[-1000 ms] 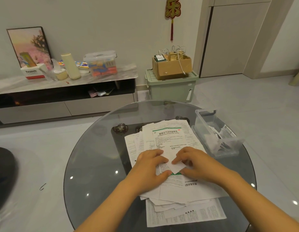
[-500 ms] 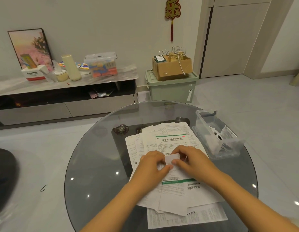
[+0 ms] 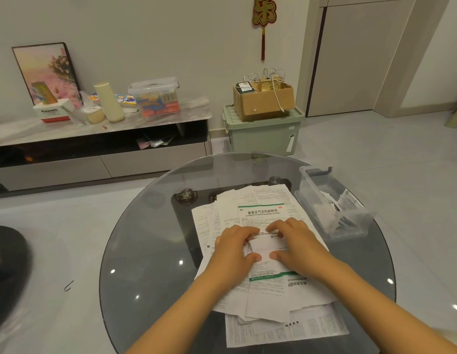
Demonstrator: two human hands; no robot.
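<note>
Lying on the heap of leaflets [image 3: 263, 212] on the round glass table [image 3: 150, 238]: one small folded paper [image 3: 264, 247]. Left hand [image 3: 233, 249] and right hand [image 3: 297, 245] each pinch one end, fingers curled over the far edge, thumbs at the near edge. Clear plastic box [image 3: 309, 190] just right of the heap.
</note>
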